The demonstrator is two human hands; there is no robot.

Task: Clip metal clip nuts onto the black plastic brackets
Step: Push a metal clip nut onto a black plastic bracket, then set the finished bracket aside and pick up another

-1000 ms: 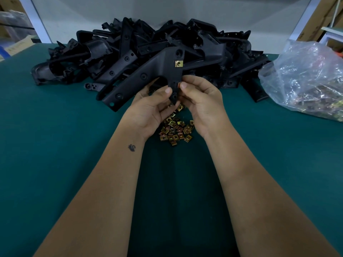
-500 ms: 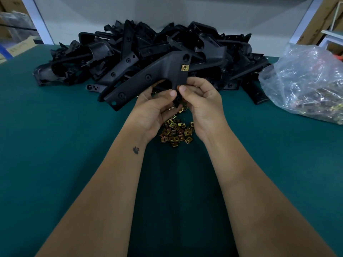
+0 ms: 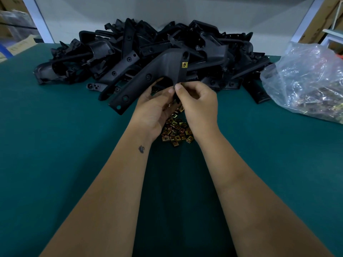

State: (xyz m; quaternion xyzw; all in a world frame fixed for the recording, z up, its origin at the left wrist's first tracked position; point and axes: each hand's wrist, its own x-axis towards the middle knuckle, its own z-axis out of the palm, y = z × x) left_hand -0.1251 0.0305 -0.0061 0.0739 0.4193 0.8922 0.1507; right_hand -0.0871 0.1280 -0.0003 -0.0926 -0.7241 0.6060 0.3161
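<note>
I hold a black plastic bracket (image 3: pixel 148 78) above the table, its long arm slanting down to the left. One brass clip nut (image 3: pixel 184 64) sits clipped on its upper right leg. My left hand (image 3: pixel 154 110) grips the bracket's lower tab from the left. My right hand (image 3: pixel 199 102) pinches that same tab from the right, thumb tip against the left thumb; a glint of a second clip nut shows at the fingertips. A small heap of loose clip nuts (image 3: pixel 176 132) lies on the table under my hands.
A big pile of black brackets (image 3: pixel 141 47) fills the back of the green table (image 3: pixel 55 145). A clear plastic bag of clip nuts (image 3: pixel 308 80) lies at the right. Cardboard boxes stand beyond both back corners.
The bracket has risen slightly and my thumbs have closed together on its lower tab. The view has shifted a little.
</note>
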